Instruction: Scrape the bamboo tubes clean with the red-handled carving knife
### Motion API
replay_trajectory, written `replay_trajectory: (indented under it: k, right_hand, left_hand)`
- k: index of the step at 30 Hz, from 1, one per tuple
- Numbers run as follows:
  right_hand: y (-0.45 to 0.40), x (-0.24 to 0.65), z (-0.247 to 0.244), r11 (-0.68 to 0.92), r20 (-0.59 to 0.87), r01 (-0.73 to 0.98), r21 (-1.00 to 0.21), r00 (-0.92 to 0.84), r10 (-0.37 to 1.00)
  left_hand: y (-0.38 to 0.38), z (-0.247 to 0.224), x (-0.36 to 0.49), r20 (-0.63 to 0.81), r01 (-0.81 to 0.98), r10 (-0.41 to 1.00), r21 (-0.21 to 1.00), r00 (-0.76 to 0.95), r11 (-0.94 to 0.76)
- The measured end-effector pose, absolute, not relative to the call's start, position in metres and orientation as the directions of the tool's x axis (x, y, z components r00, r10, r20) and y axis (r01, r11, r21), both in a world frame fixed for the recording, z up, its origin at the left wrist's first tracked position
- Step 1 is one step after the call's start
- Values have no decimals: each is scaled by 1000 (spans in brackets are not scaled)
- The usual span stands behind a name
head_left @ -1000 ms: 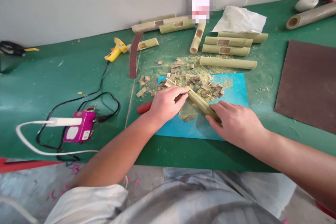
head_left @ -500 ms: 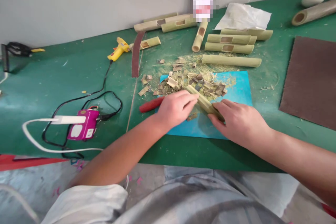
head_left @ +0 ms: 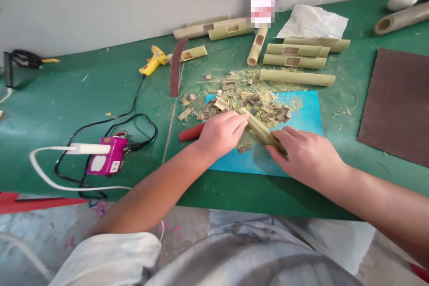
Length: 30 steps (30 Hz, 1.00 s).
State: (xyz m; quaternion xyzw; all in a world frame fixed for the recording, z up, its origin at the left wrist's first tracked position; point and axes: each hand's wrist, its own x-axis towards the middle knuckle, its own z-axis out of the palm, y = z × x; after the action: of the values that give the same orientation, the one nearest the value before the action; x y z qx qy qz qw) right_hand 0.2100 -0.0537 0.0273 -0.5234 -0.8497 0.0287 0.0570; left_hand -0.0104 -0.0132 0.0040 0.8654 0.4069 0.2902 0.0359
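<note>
A pale green bamboo tube (head_left: 259,128) lies at a slant over a blue sheet (head_left: 310,120). Around its near right end my right hand (head_left: 300,152) is closed. My left hand (head_left: 223,133) has its fingers pressed together at the tube's far left end; whether anything small is between them is hidden. A red handle (head_left: 191,132) sticks out to the left from under my left hand. Beyond the tube, bamboo chips (head_left: 264,107) and yellowish shavings are piled on the sheet's far part and the green table.
Several bamboo tubes (head_left: 295,61) lie farther back, with white paper (head_left: 311,22). A yellow glue gun (head_left: 154,60), a brown strip (head_left: 176,69) and a magenta power adapter (head_left: 107,156) with cords are at left. A dark brown sheet (head_left: 398,103) lies right.
My left hand has shifted slightly left along the tube's far end, showing a little more of the tube. My right hand keeps its hold. The view has shifted slightly.
</note>
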Motion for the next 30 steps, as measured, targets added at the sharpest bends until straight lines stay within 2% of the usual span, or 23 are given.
replay_trajectory:
  k: [3, 7, 12, 17, 23, 27, 30]
  right_hand:
    - [-54, 210, 28, 445, 33, 889, -109, -444, 895]
    - [-54, 210, 28, 432, 19, 894, -120, -433, 901]
    - [-53, 210, 29, 444, 3, 889, -108, -446, 895]
    - [-52, 211, 29, 409, -8, 902, -141, -414, 910]
    - [-51, 211, 28, 404, -40, 902, -150, -414, 909]
    - [-52, 211, 29, 392, -33, 908, -150, -401, 915]
    - [-53, 211, 30, 396, -38, 905, -158, -406, 913]
  left_hand:
    - [-12, 3, -11, 456, 611, 712, 373, 534, -698]
    - [-9, 3, -13, 471, 687, 777, 396, 418, -609]
    - [-17, 4, -6, 427, 592, 727, 422, 537, -686]
    - [-10, 4, -12, 449, 722, 797, 380, 403, -579]
    - [-16, 6, -7, 427, 627, 734, 387, 528, -676]
    - [-13, 6, -8, 460, 706, 770, 352, 441, -615]
    - [-13, 8, -9, 448, 682, 765, 371, 464, -630]
